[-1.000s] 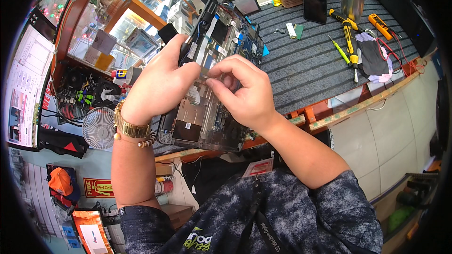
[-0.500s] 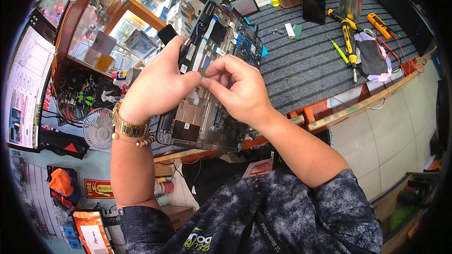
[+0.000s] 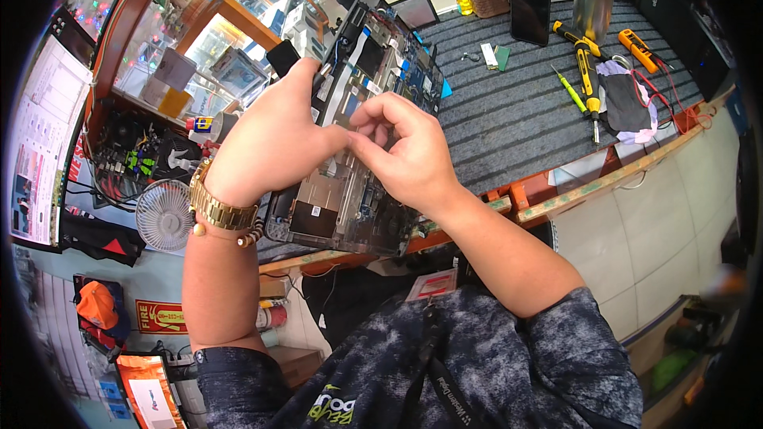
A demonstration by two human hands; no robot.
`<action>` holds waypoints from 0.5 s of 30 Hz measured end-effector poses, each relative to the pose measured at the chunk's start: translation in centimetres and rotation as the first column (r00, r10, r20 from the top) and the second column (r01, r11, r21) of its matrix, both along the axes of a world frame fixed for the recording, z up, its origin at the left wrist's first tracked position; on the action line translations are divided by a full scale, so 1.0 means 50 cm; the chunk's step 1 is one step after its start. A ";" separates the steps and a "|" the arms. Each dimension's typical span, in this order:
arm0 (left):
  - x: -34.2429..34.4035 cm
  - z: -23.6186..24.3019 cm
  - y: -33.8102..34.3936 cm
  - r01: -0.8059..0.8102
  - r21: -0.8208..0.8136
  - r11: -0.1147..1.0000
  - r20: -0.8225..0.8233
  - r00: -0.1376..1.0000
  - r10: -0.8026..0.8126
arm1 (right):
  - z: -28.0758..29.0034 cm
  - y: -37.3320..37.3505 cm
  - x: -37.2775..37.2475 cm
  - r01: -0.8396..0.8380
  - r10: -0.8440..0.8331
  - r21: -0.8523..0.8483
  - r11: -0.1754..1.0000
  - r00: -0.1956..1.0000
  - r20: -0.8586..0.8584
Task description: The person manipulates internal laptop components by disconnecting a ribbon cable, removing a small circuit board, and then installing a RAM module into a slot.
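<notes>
The opened dark laptop chassis with exposed circuit boards (image 3: 318, 195) was tilted over the left part of the grey, dark-striped desk (image 3: 493, 127). The person's bare left hand (image 3: 266, 131) lay over its left edge, fingers mostly hidden, so its grip could not be told. The bare right hand (image 3: 417, 151) curled above the middle, thumb beside the left thumb; whether its grip pinched anything was unclear. A slim yellow-green screwdriver (image 3: 569, 89) lay well apart, rightward.
</notes>
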State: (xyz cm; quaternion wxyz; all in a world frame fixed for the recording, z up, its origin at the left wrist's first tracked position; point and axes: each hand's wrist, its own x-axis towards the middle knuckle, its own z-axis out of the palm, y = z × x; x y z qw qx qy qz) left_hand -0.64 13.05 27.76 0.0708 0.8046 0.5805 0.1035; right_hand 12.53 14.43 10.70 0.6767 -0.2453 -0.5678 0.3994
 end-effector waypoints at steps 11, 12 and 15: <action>-0.002 0.004 -0.001 -0.059 0.024 0.998 -0.015 0.998 0.059 | -0.013 0.005 0.012 0.031 -0.031 -0.006 0.999 0.999 0.045; -0.003 0.003 0.000 -0.068 0.029 0.997 0.006 0.998 0.068 | -0.018 0.005 0.014 0.030 -0.029 -0.033 0.999 0.999 0.044; -0.018 0.002 -0.002 -0.115 -0.036 0.993 0.172 0.978 0.120 | -0.035 0.002 0.033 0.036 -0.030 -0.126 0.991 0.998 0.047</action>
